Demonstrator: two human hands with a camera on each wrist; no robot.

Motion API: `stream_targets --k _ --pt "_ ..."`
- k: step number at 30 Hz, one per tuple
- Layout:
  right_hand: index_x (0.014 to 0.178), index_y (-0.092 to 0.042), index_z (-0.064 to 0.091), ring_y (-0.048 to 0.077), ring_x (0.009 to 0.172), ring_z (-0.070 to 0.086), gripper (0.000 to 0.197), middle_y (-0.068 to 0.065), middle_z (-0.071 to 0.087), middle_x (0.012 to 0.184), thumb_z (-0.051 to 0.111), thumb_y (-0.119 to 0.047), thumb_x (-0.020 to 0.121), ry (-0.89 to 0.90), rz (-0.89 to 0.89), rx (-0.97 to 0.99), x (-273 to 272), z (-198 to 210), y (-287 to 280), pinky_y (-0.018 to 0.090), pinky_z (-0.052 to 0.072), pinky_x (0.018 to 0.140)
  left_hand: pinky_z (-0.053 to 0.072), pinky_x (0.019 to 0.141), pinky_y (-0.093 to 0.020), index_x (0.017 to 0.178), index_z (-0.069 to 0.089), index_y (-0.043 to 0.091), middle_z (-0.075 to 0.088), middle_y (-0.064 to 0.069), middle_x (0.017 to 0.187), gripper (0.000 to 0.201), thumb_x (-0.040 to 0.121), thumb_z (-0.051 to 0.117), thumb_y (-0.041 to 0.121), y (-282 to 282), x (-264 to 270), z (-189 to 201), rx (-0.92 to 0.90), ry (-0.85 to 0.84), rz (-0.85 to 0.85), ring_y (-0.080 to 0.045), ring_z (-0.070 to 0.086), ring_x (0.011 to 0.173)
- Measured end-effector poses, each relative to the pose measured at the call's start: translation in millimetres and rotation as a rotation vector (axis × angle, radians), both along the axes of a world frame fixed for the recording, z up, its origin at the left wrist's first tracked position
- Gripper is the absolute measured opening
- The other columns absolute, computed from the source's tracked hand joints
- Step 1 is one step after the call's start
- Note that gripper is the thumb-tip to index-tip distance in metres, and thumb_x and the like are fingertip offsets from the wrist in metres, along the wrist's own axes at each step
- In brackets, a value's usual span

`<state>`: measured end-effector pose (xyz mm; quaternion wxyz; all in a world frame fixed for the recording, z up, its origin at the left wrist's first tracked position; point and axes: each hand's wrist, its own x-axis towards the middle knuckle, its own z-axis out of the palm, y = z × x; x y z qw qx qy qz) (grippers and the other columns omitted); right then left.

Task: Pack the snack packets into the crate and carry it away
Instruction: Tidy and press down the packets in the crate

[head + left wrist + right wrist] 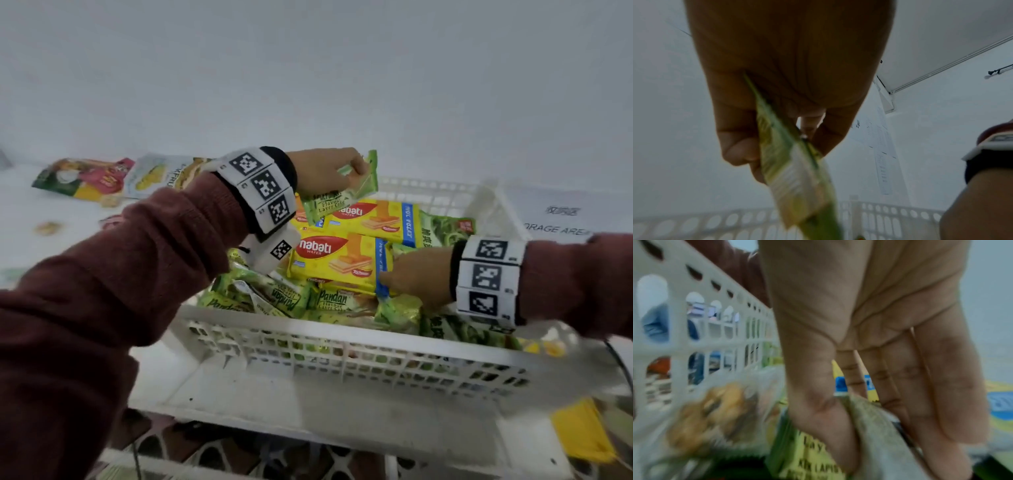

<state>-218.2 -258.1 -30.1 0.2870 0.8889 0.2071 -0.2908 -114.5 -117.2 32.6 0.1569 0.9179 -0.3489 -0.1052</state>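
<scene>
A white slatted crate (308, 329) on the table holds several green Pandan cake packets (332, 301) with two yellow Nabati wafer packs (339, 260) on top. My left hand (356, 169) is above the crate's far left side and pinches one green Pandan packet (342, 195) by its end. In the left wrist view that packet (797, 178) hangs from my left hand (777, 146) over the crate wall (890, 214). My right hand (418, 277) is low in the crate at the near wafer pack's blue end. In the right wrist view a green packet's end (869, 426) lies between thumb and straight fingers (941, 386).
More snack bags (82, 178) lie on the white table at the back left, with loose biscuits (48, 228) nearby. A paper sign (561, 222) lies right of the crate. A white wall stands close behind. A yellow item (582, 431) sits below the table edge at right.
</scene>
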Motion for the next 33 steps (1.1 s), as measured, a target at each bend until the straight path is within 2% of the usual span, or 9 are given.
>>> stream_targets --k 6,10,14,18,23,24,27,30,33 --pt "0.12 -0.024 0.061 0.017 0.1 0.06 0.051 0.0 0.063 0.119 0.051 0.002 0.078 -0.009 -0.193 0.38 16 32 -26 0.03 0.05 0.089 0.036 0.057 -0.019 0.133 0.037 0.026 0.053 -0.006 0.116 0.051 0.089 0.045 0.0 15 -2 9 0.034 -0.01 -0.078 -0.007 0.042 0.061" --pt "0.102 -0.016 0.067 0.011 0.059 0.058 0.042 -0.006 0.069 0.075 0.044 0.012 0.08 0.0 -0.356 0.734 22 55 -29 0.021 0.05 0.06 0.047 0.083 -0.034 0.131 0.042 0.028 0.052 -0.008 0.128 0.049 0.089 0.048 0.002 22 0 11 0.025 -0.024 -0.138 -0.02 0.054 0.096" --pt "0.089 -0.006 0.057 0.0 0.033 0.047 0.027 -0.013 0.052 0.037 0.036 0.012 0.089 -0.129 -0.529 0.907 28 58 -11 0.01 0.033 0.034 0.028 0.079 -0.014 0.126 0.052 0.022 0.048 0.008 0.126 0.043 0.09 0.046 -0.002 29 2 11 0.01 -0.063 -0.158 -0.006 0.04 0.101" --pt "0.124 0.001 0.05 -0.012 0.039 0.049 0.034 -0.015 0.05 0.069 0.034 0.003 0.093 -0.119 -0.577 0.954 30 38 16 0.005 0.037 0.041 0.026 0.073 -0.011 0.124 0.054 0.022 0.049 0.008 0.125 0.043 0.09 0.046 -0.003 38 4 9 0.004 -0.071 -0.171 -0.003 0.039 0.101" --pt "0.104 -0.002 0.056 0.017 0.048 0.052 0.051 0.014 0.05 0.07 0.057 -0.043 0.074 0.118 -0.746 0.938 30 24 44 0.025 0.042 0.051 0.03 0.082 -0.019 0.124 0.054 0.025 0.045 0.011 0.118 0.042 0.092 0.045 -0.001 50 6 11 -0.011 -0.053 -0.155 -0.007 0.041 0.099" --pt "0.109 0.001 0.052 0.017 0.054 0.061 0.06 0.016 0.055 0.079 0.061 -0.044 0.072 0.16 -0.727 0.876 30 24 44 0.026 0.049 0.053 0.031 0.081 -0.02 0.124 0.053 0.025 0.045 0.012 0.117 0.042 0.092 0.045 -0.001 52 7 11 -0.008 -0.045 -0.157 -0.007 0.041 0.099" --pt "0.094 -0.004 0.047 -0.001 0.032 0.045 0.015 -0.004 0.048 0.059 0.059 -0.011 0.088 0.207 -0.562 0.793 28 26 47 0.011 0.033 0.034 0.038 0.079 -0.024 0.123 0.054 0.027 0.048 0.009 0.121 0.042 0.092 0.045 0.0 55 8 10 0.005 -0.027 -0.161 -0.015 0.048 0.096" --pt "0.064 -0.011 0.034 0.0 0.032 0.032 0.036 -0.001 0.032 0.052 0.061 -0.006 0.086 0.23 -0.458 0.819 31 21 53 0.008 0.025 0.037 0.05 0.078 -0.037 0.121 0.054 0.028 0.052 0.003 0.125 0.042 0.091 0.044 0.0 56 10 8 0.008 -0.01 -0.172 -0.03 0.057 0.092" --pt "0.063 -0.014 0.034 0.0 0.039 0.033 0.037 -0.001 0.031 0.057 0.062 -0.011 0.087 0.273 -0.369 0.772 34 6 62 0.009 0.026 0.04 0.039 0.059 -0.013 0.122 0.054 0.027 0.049 0.007 0.117 0.042 0.091 0.044 0.0 55 11 5 0.01 -0.021 -0.178 -0.008 0.049 0.07"
